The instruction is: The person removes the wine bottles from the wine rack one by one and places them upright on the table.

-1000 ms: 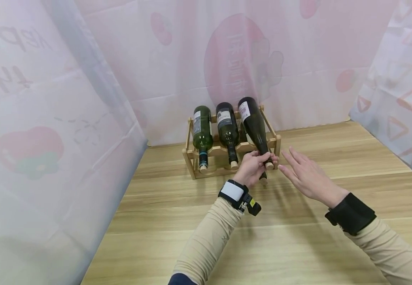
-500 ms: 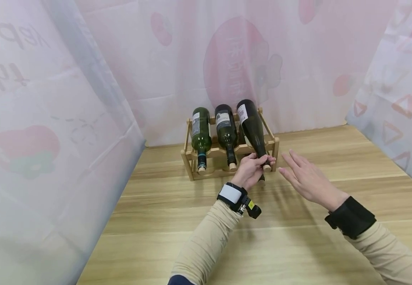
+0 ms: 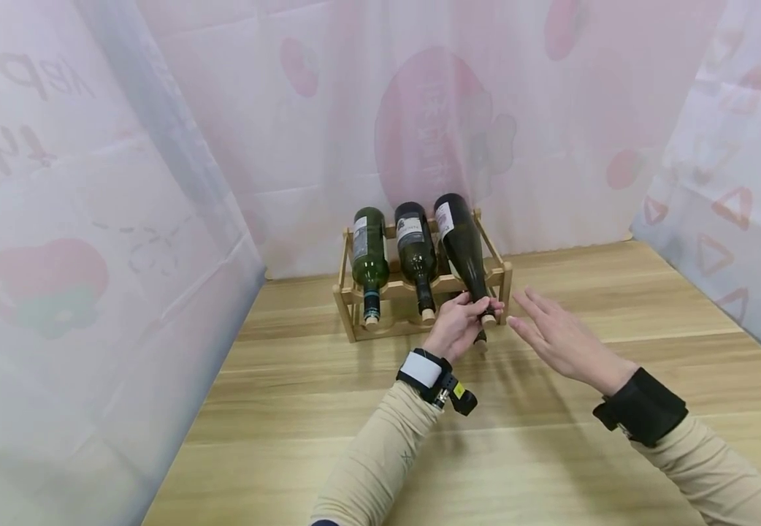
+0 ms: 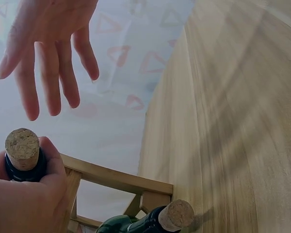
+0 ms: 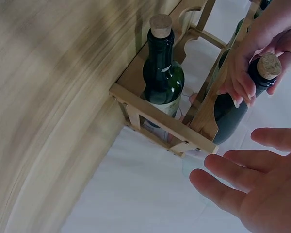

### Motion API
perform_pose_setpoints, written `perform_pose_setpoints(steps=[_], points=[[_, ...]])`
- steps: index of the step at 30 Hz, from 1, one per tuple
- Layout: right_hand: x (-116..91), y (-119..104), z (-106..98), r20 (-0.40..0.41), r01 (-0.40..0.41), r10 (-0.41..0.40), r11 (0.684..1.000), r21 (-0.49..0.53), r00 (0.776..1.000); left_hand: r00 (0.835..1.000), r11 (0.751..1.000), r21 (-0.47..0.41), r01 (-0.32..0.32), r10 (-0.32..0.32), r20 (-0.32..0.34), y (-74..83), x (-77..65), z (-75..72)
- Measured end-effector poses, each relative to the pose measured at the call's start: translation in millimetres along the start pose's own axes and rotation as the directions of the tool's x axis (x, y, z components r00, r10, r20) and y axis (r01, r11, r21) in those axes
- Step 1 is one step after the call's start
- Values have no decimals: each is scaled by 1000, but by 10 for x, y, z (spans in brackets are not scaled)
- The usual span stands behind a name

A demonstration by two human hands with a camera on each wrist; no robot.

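A dark wine bottle (image 3: 463,241) with a white label lies on the right of the upper tier of a wooden wine rack (image 3: 396,291), its corked neck toward me. My left hand (image 3: 454,326) grips that neck just behind the cork (image 4: 23,145). To the right of it, my right hand (image 3: 567,340) hovers apart from the bottle with its fingers extended and holds nothing. In the right wrist view, the right hand's fingers (image 5: 242,172) spread below the gripped bottle. A green bottle (image 3: 370,252) and another dark bottle (image 3: 416,248) lie beside it on the upper tier.
Below the gripped bottle, another corked bottle (image 5: 163,80) sits in the rack's lower tier. The rack stands on a wood-grain table (image 3: 301,380) near its back edge. Printed curtains (image 3: 328,146) hang behind and on both sides.
The whole scene shifts slightly down in the head view. My left hand keeps its grip on the bottle neck, and the right hand stays extended beside it.
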State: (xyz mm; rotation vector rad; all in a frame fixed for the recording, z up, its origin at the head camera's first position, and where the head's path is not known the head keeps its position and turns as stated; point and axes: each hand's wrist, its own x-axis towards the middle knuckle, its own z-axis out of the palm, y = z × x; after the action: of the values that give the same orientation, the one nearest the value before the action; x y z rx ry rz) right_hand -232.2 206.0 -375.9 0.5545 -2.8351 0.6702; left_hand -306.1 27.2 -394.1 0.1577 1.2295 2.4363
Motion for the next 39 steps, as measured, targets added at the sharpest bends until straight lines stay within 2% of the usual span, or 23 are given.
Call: perform_pose_setpoints(steps=[4, 8, 15, 20, 24, 29, 32, 34, 35, 37, 39], points=[[34, -36, 23, 9, -1, 0, 1000, 27, 1000, 1000, 1000, 3, 2, -2, 8, 8, -31, -21], [86, -73, 43, 14, 2, -3, 998, 59, 1000, 1000, 1000, 8, -1, 1, -12, 15, -62, -15], [171, -134, 29, 10, 7, -8, 995, 102, 1000, 998, 998, 49, -39, 41, -37, 43, -129, 39], [253, -142, 24, -39, 32, -26, 987, 157, 999, 997, 996, 55, -63, 66, -50, 55, -211, 113], [341, -154, 26, -107, 67, -41, 967, 248, 993, 996, 995, 51, -82, 83, -35, 43, -301, 167], [443, -173, -33, -111, 25, 21, 920, 391, 994, 997, 997, 28, -72, 73, -17, 37, -421, 257], [497, -191, -96, -71, -30, 74, 874, 485, 995, 998, 998, 26, -62, 62, 5, 38, -505, 312], [530, -196, -134, -19, -84, 114, 822, 564, 993, 999, 998, 21, -53, 53, 14, 36, -556, 347], [547, -195, -151, 12, -113, 133, 786, 608, 991, 999, 999, 15, -49, 49, 16, 33, -578, 363], [588, -188, -175, 77, -165, 158, 671, 723, 984, 999, 999, 5, -40, 40, 7, 29, -616, 394], [628, -161, -197, 132, -194, 153, 524, 830, 979, 999, 999, -2, -37, 37, -5, 28, -646, 426]])
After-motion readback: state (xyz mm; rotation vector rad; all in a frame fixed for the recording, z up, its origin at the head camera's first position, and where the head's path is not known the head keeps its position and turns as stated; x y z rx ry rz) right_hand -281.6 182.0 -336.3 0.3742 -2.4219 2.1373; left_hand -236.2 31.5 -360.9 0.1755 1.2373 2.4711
